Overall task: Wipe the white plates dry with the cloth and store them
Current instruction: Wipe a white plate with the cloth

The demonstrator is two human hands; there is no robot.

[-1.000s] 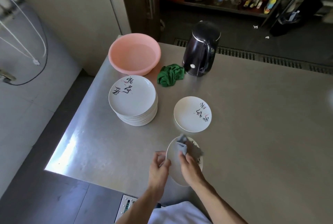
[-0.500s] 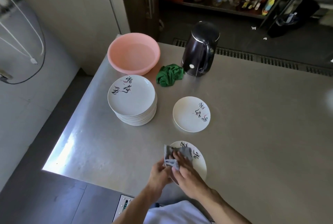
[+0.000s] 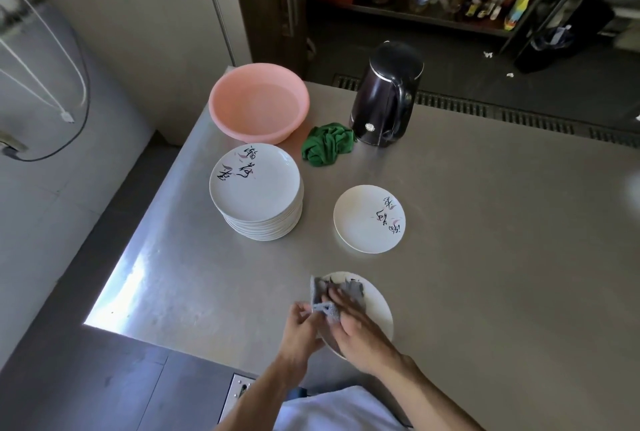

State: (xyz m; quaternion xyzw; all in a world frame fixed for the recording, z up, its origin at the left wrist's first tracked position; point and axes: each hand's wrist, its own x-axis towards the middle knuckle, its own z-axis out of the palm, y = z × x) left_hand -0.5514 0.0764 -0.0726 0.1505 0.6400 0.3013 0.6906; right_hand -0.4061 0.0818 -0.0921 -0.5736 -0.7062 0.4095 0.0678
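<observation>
A white plate (image 3: 379, 306) is held tilted near the table's front edge. My left hand (image 3: 301, 330) grips its left rim. My right hand (image 3: 353, 326) presses a grey cloth (image 3: 325, 295) flat against the plate's face, fingers spread over the cloth. A tall stack of white plates (image 3: 256, 188) with black brush lettering stands to the left of centre. A single white plate (image 3: 369, 219) with the same lettering lies flat to the right of the stack.
A pink basin (image 3: 258, 101) sits at the steel table's (image 3: 502, 257) far left corner. A crumpled green cloth (image 3: 327, 145) lies beside a black kettle (image 3: 384, 98). The table's left edge drops to a tiled floor. Shelves with bottles stand beyond.
The plate has tipped from upright to face-up. The cloth and my right hand moved from its top edge onto its face. My left hand stays on the left rim.
</observation>
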